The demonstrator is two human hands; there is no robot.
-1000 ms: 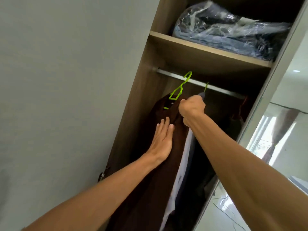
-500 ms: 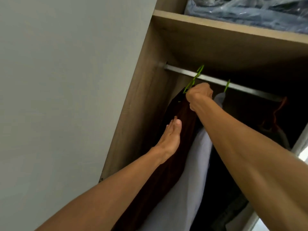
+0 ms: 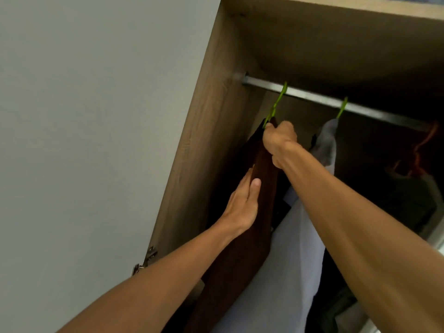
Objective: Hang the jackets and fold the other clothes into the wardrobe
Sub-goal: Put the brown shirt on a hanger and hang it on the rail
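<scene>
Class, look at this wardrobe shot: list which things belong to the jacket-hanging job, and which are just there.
In the job: brown jacket; its green hanger, hooked on the rail; right hand gripping the jacket's top; left hand flat against it.
Just there: grey garment on a second green hanger; orange hanger; door hinge.

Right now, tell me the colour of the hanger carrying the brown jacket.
Bright green; the hanger shows best in the head view, hooked over the rail.
</scene>
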